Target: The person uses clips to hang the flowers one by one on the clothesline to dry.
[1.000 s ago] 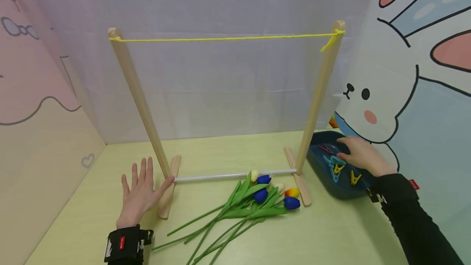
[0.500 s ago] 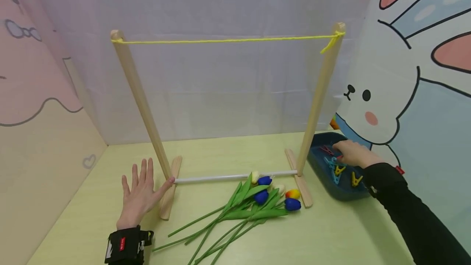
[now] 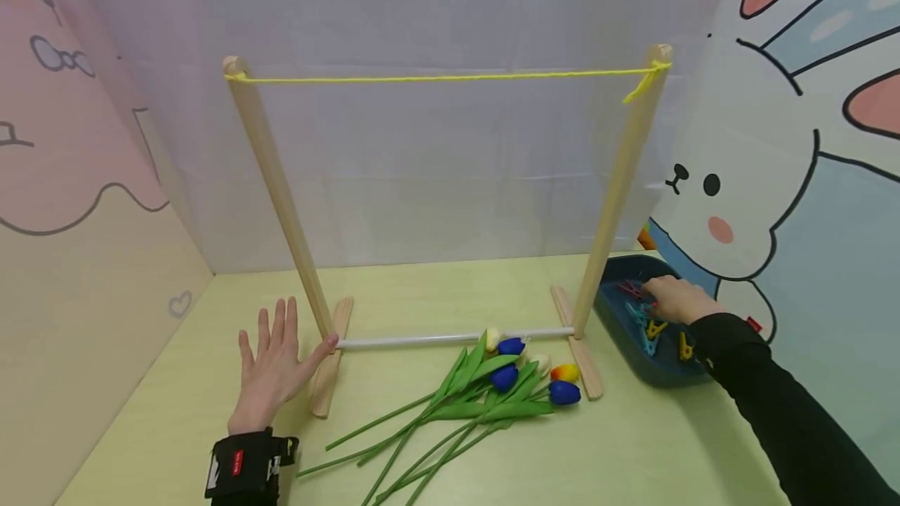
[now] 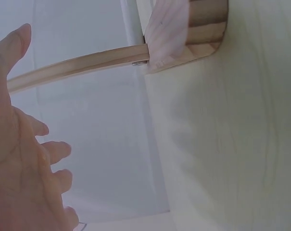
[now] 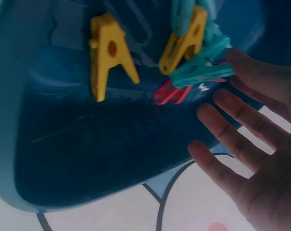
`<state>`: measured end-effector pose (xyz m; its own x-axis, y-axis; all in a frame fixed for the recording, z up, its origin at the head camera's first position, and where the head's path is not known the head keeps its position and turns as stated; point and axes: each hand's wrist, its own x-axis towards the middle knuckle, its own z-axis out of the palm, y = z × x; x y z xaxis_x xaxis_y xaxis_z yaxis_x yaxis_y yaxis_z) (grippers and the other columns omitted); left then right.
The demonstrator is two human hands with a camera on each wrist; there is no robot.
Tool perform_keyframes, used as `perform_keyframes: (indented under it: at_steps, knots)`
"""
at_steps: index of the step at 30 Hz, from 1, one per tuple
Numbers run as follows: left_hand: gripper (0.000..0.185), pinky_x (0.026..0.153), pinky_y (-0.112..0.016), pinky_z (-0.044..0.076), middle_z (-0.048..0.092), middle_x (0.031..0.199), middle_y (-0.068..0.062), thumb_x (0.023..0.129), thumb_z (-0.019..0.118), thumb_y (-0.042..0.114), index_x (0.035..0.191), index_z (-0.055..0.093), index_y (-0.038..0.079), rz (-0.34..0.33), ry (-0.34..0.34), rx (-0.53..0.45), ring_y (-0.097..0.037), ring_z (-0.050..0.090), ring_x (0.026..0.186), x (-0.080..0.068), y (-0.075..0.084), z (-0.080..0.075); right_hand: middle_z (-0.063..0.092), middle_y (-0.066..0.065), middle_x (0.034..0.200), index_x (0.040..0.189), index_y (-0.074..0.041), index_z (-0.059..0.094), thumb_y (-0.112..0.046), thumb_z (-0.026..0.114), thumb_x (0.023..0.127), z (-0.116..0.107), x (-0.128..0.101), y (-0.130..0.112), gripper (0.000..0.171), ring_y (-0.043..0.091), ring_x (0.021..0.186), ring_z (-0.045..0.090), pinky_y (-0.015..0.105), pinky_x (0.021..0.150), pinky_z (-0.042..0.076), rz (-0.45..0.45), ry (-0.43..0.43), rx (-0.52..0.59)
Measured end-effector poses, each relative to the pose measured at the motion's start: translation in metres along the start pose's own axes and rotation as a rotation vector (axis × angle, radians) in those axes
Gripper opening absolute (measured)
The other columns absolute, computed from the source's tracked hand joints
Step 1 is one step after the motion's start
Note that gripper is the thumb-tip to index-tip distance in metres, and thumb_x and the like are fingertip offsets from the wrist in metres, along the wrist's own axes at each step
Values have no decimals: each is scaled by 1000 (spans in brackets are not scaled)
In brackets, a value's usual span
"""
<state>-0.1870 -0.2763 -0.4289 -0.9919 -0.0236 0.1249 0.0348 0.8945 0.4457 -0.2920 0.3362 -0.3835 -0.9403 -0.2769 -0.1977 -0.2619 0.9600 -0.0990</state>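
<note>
In the head view, my right hand (image 3: 678,299) reaches down into a dark blue basin (image 3: 633,358) at the right. In the right wrist view, the thumb and forefinger pinch the end of a teal clothespin (image 5: 198,70); the other fingers are spread. Beside it in the basin lie a yellow clothespin (image 5: 107,53), a second yellow clothespin (image 5: 183,38) and a red one (image 5: 169,91), partly covered. My left hand (image 3: 270,373) has its fingers spread next to the left foot (image 3: 330,365) of a wooden frame and holds nothing.
A yellow string (image 3: 436,78) is tied between the left post (image 3: 277,178) and right post (image 3: 622,186). A white rod (image 3: 408,340) joins the feet. Several artificial tulips (image 3: 464,404) lie on the table before the rod. Printed walls (image 3: 738,201) stand close around the table.
My right hand has moved deeper into the basin, its thumb and forefinger closing on the teal clothespin. My left hand keeps its pose. The head view has shifted slightly.
</note>
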Motion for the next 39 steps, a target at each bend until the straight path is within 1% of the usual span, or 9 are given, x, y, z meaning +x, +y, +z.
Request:
perform_keyframes:
  at_steps: [6, 9, 14, 18, 22, 28, 33, 36, 39]
  knots:
    - [102, 117, -73, -13, -3, 168, -26, 98, 49, 62, 161, -9, 6, 14, 62, -10, -49, -11, 154, 1, 3, -1, 70, 20, 102, 109, 0, 70, -7, 74, 88, 6, 0, 4, 22, 34, 84, 65, 57, 70, 54, 7, 23, -5]
    - [101, 118, -74, -9, 4, 167, -28, 98, 52, 57, 162, -6, 5, 31, 148, -23, -51, -2, 154, 3, 6, -2, 70, 20, 101, 107, 0, 71, -5, 74, 87, 8, 1, 6, 21, 35, 84, 66, 57, 70, 54, -7, 66, -18]
    - [94, 119, -72, 10, 26, 158, -33, 96, 59, 49, 162, 8, 4, 110, 437, -68, -53, 23, 146, 7, 11, 3, 69, 16, 93, 102, -1, 70, -5, 71, 89, 8, 2, 6, 13, 30, 78, 63, 50, 66, 52, -24, 91, -23]
    - [82, 100, -62, 35, 42, 141, -32, 93, 62, 38, 156, 25, 1, 245, 717, -150, -50, 37, 125, 13, 18, 7, 65, 11, 85, 97, -2, 68, -6, 67, 93, 3, -2, 5, 5, 24, 71, 56, 43, 62, 48, -30, 121, 10]
    - [69, 89, -43, 38, 49, 125, -30, 89, 65, 23, 147, 37, -3, 351, 828, -253, -43, 42, 113, 14, 30, 7, 63, 10, 80, 96, 2, 65, -3, 63, 95, -6, -5, 3, 5, 20, 65, 53, 37, 60, 45, -59, 180, 74]
    - [52, 87, -31, 37, 53, 106, -27, 90, 67, 21, 127, 49, -11, 506, 791, -306, -36, 47, 99, 14, 50, 14, 69, 24, 86, 107, 13, 63, -5, 61, 97, -14, -12, -3, 20, 26, 66, 63, 45, 64, 54, -99, 352, 186]
    - [48, 81, -33, 42, 56, 99, -20, 89, 76, 21, 121, 54, -8, 600, 629, -252, -30, 51, 92, 12, 66, 25, 67, 35, 100, 118, 14, 59, -11, 55, 102, -16, -23, -14, 29, 47, 84, 67, 55, 75, 55, -68, 539, 329]
    - [48, 79, -30, 44, 57, 97, -12, 82, 83, 14, 119, 56, -2, 614, 484, -205, -23, 52, 90, 8, 76, 33, 64, 32, 101, 123, 11, 57, -19, 51, 106, -15, -30, -24, 35, 31, 78, 73, 37, 69, 58, -76, 655, 512]
    - [45, 74, -27, 45, 58, 95, -4, 81, 85, 17, 117, 60, 6, 610, 300, -177, -16, 51, 88, 2, 85, 41, 66, 13, 96, 121, 3, 59, -21, 50, 107, -12, -37, -34, 29, 8, 65, 70, 19, 58, 53, -163, 747, 783]
